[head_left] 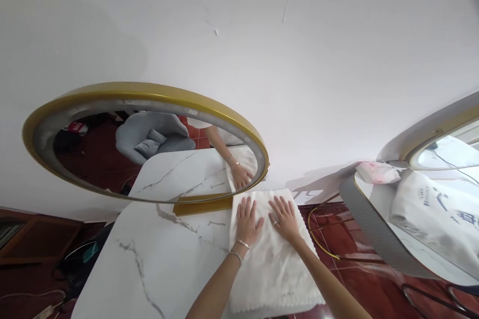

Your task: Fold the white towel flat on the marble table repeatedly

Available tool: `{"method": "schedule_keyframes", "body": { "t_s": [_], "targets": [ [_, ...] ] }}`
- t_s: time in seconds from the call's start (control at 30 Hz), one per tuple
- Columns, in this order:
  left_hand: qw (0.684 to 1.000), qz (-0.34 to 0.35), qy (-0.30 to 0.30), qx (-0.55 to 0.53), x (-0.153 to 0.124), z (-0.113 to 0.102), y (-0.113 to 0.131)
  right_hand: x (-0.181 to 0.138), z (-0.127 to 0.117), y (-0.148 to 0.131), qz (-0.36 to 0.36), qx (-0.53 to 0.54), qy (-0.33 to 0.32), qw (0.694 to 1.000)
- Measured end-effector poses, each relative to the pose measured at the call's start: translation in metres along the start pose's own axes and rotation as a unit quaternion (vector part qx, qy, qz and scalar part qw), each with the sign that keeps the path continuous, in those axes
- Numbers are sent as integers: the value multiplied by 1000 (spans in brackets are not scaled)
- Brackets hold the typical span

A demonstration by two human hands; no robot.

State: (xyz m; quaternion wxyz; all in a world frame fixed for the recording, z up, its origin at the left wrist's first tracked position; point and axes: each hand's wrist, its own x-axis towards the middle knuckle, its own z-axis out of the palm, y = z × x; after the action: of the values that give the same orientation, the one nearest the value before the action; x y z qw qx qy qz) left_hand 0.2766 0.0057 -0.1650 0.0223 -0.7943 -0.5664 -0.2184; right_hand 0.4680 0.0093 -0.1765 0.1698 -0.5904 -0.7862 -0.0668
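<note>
A white towel (275, 274) with a scalloped edge lies spread along the right side of the marble-patterned table (179, 259). Its surface is slightly wrinkled, and its near end reaches the table's front edge. My left hand (247, 224) rests flat on the towel's far left part, fingers apart, with bracelets on the wrist. Beside it, my right hand (283, 219) also lies flat on the cloth, fingers spread, a ring on one finger. Neither hand grips anything.
A gold-rimmed oval mirror (149, 90) stands on a gold base (202, 205) at the table's back, against the wall. To the right, a second table (389, 232) bears a tissue pack (377, 173) and a white printed bag (437, 209). A dark bag (80, 259) sits at lower left.
</note>
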Motion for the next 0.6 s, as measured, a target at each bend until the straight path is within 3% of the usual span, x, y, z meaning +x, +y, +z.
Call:
{"method": "schedule_keyframes", "body": {
  "t_s": [0.13,0.23,0.4,0.6],
  "targets": [
    [1000,-24,-14,1,-24,-12,7,-29,-15,-10,-16,12,-24,1000],
    [998,-44,-32,-7,-22,-13,8,-31,-20,-12,-20,2,-57,998],
    [997,-60,-45,-20,10,2,8,3,-8,-5,-16,-5,-87,996],
    [995,-88,-50,-7,55,21,0,56,10,7,11,-8,-70,997]
  ]
}}
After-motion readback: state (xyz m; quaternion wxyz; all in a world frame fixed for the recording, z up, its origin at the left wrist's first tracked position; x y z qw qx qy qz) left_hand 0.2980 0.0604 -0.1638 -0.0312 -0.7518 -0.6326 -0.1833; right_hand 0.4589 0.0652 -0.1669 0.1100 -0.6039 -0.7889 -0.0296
